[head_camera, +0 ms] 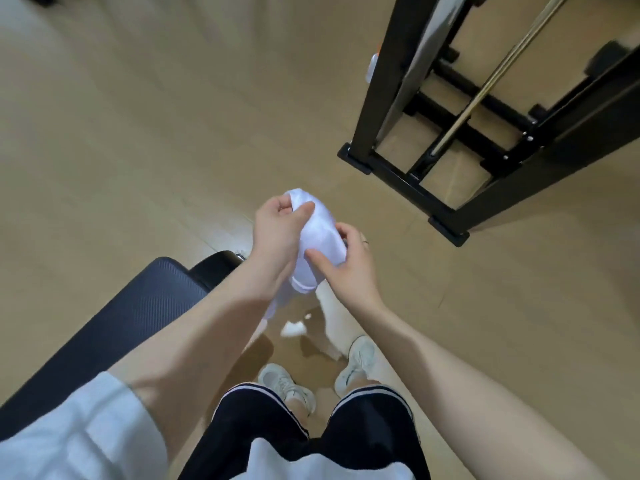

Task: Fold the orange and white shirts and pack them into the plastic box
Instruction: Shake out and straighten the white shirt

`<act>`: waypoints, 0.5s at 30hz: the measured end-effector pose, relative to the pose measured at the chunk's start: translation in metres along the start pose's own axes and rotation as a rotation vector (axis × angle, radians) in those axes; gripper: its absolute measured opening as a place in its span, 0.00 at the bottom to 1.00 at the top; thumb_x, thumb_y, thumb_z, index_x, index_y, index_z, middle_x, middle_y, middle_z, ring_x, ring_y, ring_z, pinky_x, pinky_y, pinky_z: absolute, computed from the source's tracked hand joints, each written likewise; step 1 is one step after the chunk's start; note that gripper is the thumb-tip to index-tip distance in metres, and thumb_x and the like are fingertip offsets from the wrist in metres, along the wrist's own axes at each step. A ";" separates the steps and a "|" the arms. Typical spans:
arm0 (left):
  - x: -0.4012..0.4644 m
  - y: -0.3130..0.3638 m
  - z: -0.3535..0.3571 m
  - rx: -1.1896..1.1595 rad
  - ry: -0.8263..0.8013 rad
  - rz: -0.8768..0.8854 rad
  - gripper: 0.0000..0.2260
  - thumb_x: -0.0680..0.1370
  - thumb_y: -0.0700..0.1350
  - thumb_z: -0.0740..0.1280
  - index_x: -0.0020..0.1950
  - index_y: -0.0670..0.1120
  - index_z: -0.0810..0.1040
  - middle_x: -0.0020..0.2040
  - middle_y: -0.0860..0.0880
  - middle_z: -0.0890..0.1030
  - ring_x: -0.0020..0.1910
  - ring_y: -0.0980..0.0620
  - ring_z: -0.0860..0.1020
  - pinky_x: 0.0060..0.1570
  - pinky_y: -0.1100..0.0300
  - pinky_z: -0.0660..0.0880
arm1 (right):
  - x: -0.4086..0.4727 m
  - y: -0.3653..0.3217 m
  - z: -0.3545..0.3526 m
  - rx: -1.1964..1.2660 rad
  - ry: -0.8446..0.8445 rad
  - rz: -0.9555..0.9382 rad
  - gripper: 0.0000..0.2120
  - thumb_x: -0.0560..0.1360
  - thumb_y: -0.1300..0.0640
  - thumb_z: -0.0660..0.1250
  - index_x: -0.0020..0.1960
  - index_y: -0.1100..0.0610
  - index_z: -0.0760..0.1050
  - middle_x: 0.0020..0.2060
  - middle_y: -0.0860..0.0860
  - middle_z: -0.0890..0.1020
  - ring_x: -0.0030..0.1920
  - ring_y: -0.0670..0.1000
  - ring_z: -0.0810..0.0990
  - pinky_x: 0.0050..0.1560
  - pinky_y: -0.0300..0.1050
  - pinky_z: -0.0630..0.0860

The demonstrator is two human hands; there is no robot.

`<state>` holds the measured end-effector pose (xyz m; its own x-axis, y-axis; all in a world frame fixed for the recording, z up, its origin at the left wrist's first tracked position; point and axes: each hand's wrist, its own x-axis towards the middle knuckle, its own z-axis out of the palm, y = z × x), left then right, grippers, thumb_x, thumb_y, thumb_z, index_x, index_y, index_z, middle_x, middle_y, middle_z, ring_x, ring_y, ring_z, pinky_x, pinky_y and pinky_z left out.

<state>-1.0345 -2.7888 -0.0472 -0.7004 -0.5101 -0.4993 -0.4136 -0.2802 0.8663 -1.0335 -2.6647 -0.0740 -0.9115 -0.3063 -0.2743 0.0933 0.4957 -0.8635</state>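
Left hand [277,223]: my fingers curl round the top of the white shirt [320,233].
Right hand [346,258]: I pinch the shirt's lower side, just beside my left wrist.

I have one view only, from a wide-angle camera worn on the head, looking steeply down past the forearms to the pale tan wooden floor [138,133]. The hands sit close at centre frame. Straight lines bow toward the edges, as on the black metal frame [446,209] at upper right.
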 end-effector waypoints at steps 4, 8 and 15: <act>-0.009 0.022 0.008 -0.096 0.027 -0.021 0.06 0.73 0.40 0.66 0.49 0.43 0.76 0.45 0.44 0.76 0.42 0.46 0.75 0.43 0.55 0.74 | 0.004 -0.010 -0.016 0.124 0.134 -0.003 0.12 0.73 0.57 0.65 0.36 0.62 0.66 0.31 0.51 0.68 0.33 0.49 0.65 0.35 0.44 0.63; -0.020 0.030 0.017 -0.031 0.031 0.044 0.11 0.75 0.43 0.65 0.57 0.46 0.71 0.38 0.51 0.75 0.36 0.53 0.74 0.42 0.60 0.73 | 0.024 -0.036 -0.057 0.220 0.144 -0.011 0.11 0.72 0.59 0.63 0.38 0.67 0.67 0.33 0.54 0.67 0.35 0.49 0.64 0.35 0.43 0.62; -0.055 0.019 0.055 0.156 -0.308 0.228 0.15 0.72 0.44 0.69 0.55 0.58 0.73 0.49 0.48 0.77 0.45 0.52 0.74 0.49 0.60 0.73 | 0.048 -0.062 -0.129 0.361 -0.167 0.152 0.08 0.75 0.65 0.64 0.36 0.61 0.72 0.33 0.52 0.76 0.32 0.48 0.76 0.30 0.36 0.76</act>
<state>-1.0357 -2.7217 -0.0040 -0.9158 -0.2712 -0.2963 -0.2941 -0.0497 0.9545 -1.1351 -2.6053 0.0206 -0.8018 -0.3940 -0.4493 0.3832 0.2379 -0.8925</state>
